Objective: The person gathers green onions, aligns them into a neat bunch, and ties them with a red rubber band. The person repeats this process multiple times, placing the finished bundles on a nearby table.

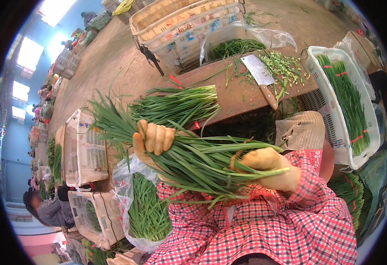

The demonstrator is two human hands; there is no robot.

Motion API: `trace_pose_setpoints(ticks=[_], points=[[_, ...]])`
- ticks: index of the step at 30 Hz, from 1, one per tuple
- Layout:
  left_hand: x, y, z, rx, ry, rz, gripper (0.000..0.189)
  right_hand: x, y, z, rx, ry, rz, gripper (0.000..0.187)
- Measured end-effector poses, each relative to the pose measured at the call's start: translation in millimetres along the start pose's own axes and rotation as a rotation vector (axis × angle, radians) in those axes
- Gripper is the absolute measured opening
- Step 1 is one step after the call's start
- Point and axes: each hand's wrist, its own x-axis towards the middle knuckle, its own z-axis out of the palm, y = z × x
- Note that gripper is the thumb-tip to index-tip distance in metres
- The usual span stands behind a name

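Observation:
My left hand is closed around the leafy middle of a loose bunch of garlic chives, raised in front of my chest. My right hand grips stems at the pale end of that bunch. A withered brown leaf shows at its fingertips. Just beyond, another bunch of chives lies on the wooden board, with red tie ends showing at its near side. Farther right on the board rests a cleaver, beside chopped pale stem ends.
Stacked plastic crates stand behind the board. A white crate at right holds red-banded chives. Loose chives fill a plastic-lined container at lower left. A co-worker sits at far left, near more crates.

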Motion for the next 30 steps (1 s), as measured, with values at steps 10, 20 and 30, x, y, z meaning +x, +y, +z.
trace_pose_setpoints(ticks=[10, 20, 30], points=[[-5, 37, -33, -0.135, -0.015, 0.075, 0.021, -59, -42, -38, 0.34, -0.898, 0.009, 0.031], [-7, 50, -29, -0.242, 0.202, 0.167, 0.02, -10, -13, 12, -1.453, 0.269, -0.595, 0.045], [-23, 74, -27, -0.303, 0.309, 0.139, 0.035, 4, -48, 24, -1.48, 0.342, -0.768, 0.04]])
